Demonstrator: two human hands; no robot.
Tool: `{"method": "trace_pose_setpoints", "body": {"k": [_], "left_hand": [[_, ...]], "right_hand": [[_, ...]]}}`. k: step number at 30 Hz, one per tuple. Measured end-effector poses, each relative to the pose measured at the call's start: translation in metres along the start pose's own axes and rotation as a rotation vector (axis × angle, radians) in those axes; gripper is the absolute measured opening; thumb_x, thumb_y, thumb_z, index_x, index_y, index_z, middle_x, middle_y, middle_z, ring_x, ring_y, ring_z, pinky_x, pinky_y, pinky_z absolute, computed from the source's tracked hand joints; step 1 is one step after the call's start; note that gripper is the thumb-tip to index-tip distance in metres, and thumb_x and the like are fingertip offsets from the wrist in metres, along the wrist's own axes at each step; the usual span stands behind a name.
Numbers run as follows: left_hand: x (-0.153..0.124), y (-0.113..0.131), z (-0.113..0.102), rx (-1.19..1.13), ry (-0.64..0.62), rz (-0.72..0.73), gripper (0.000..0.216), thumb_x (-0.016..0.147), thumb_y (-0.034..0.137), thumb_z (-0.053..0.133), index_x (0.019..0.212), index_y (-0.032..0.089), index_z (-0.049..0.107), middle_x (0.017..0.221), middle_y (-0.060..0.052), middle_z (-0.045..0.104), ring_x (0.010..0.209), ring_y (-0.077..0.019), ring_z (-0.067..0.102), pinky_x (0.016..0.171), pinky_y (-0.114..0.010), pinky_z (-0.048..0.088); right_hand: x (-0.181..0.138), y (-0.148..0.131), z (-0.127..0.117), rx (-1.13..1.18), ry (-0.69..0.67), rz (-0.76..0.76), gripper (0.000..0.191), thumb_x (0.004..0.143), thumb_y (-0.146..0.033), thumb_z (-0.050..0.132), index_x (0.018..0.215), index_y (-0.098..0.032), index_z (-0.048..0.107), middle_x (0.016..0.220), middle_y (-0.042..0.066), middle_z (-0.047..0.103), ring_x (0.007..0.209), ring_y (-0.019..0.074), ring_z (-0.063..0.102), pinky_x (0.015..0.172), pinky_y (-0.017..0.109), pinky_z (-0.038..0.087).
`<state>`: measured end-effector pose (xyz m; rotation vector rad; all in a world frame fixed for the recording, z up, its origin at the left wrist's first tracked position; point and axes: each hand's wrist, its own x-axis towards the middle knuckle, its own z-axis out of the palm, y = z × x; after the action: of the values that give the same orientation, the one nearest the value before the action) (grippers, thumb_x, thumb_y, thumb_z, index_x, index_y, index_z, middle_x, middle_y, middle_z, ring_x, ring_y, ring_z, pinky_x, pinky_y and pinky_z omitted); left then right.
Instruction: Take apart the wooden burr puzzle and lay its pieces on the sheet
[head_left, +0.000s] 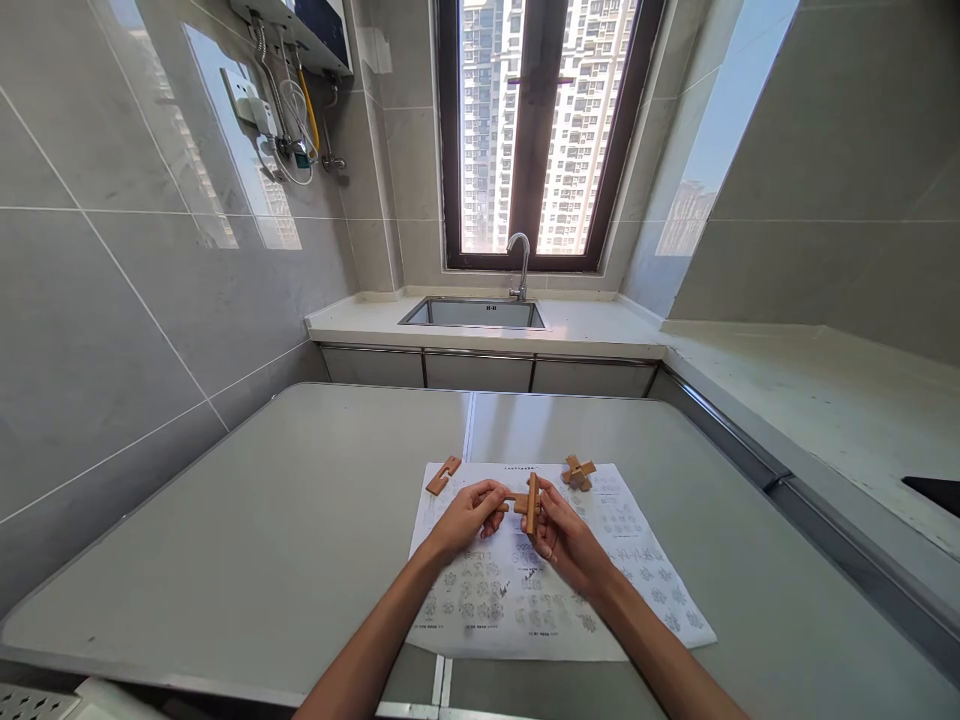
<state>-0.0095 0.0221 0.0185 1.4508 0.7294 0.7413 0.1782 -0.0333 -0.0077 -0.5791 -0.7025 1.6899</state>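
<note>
Looks to me like the fitting-together stage: the left hand (474,512) has its fingertips pinched round the end of a small wooden piece (519,503), and the right hand (564,540) is gripping a longer wooden bar (532,505) that's standing roughly on end. The two meet in the gap between the hands, over the middle of the printed sheet (480,645), which sits by the near edge of the tabletop (225,560). Can't tell if they're locked or only touching, fingers hide too much, and I couldn't say how many bits are in there either.

There's a loose notched piece (443,475) lying across the sheet's far left corner, and a crossed wooden cluster (578,473) at its far edge, a bit in from the far right corner. Neither is being touched.

I reckon the next move wants both hands steady, notches lined up and a gentle push, no forcing. If it's twisted even slightly I'd expect it to bind
</note>
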Motion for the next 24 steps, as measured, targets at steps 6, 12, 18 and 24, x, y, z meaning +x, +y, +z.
{"method": "trace_pose_setpoints", "body": {"k": [6, 12, 18, 24], "left_hand": [[-0.0009, 0.0002, 0.0008, 0.001, -0.015, -0.008, 0.052, 0.091, 0.067, 0.058, 0.095, 0.015, 0.062, 0.058, 0.005, 0.05, 0.051, -0.01, 0.042, 0.052, -0.024, 0.031], [-0.0011, 0.0026, 0.0007, 0.004, -0.006, -0.028, 0.052, 0.09, 0.068, 0.059, 0.093, 0.016, 0.062, 0.06, 0.004, 0.051, 0.052, -0.0102, 0.043, 0.052, -0.024, 0.031], [-0.0005, 0.0023, -0.0002, -0.02, 0.018, -0.015, 0.048, 0.091, 0.065, 0.06, 0.092, 0.017, 0.062, 0.058, 0.005, 0.051, 0.051, -0.0095, 0.042, 0.052, -0.023, 0.031], [-0.0001, 0.0013, -0.0002, -0.037, 0.046, -0.012, 0.048, 0.091, 0.063, 0.062, 0.092, 0.015, 0.062, 0.056, 0.006, 0.05, 0.049, -0.0089, 0.041, 0.05, -0.023, 0.03]], "right_hand": [[-0.0008, -0.001, 0.0006, -0.044, 0.014, -0.014, 0.049, 0.087, -0.047, 0.078, 0.121, -0.027, 0.05, 0.073, 0.001, 0.073, 0.042, 0.0077, 0.048, 0.038, 0.014, 0.03], [-0.0011, -0.0027, 0.0004, -0.065, 0.009, -0.01, 0.045, 0.089, -0.048, 0.076, 0.122, -0.029, 0.051, 0.069, -0.001, 0.072, 0.036, 0.0052, 0.04, 0.037, 0.013, 0.027], [-0.0016, -0.0056, 0.0025, -0.022, 0.004, -0.004, 0.045, 0.09, -0.041, 0.074, 0.126, -0.026, 0.054, 0.072, 0.002, 0.072, 0.045, 0.0088, 0.05, 0.04, 0.015, 0.033], [-0.0013, -0.0042, -0.0011, 0.003, 0.021, -0.006, 0.048, 0.087, -0.029, 0.072, 0.131, -0.024, 0.053, 0.067, 0.0, 0.069, 0.043, 0.008, 0.046, 0.039, 0.014, 0.033]]}}
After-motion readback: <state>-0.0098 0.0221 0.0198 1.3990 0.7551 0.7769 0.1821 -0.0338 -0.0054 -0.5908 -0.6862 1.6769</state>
